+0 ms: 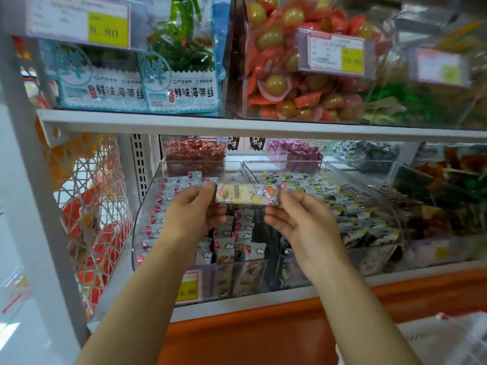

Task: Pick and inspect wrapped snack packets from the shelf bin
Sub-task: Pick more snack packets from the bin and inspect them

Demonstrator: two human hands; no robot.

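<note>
Far left: white metal shelf upright (pixel 23 143), white wire lattice basket (pixel 89 206) hung beside it, orange shapes behind the mesh.

Left hand (pixel 193 212) raised in front of the clear plastic shelf bin (pixel 147 206), thumb and fingertips pinched on the left end of a long, rectangular wrapped snack packet (pixel 247 194). The bin below holds many small white packets with pink-red marks and cloud prints (pixel 229 246), stacked in rows.

Packet held level above the bin, long axis running left to right, broad printed face toward the person. Wrapper glossy, pale yellow and white, with a cartoon figure with orange hair near the right end; crimped ends.

Right hand (pixel 297 219) pinches the right end between thumb and forefinger, other fingers loosely spread beneath.

Right of it, a second clear bin (pixel 390 206) of dark, seaweed-patterned packets. Yellow price tag (pixel 188 287) on the front of the first bin.
</note>
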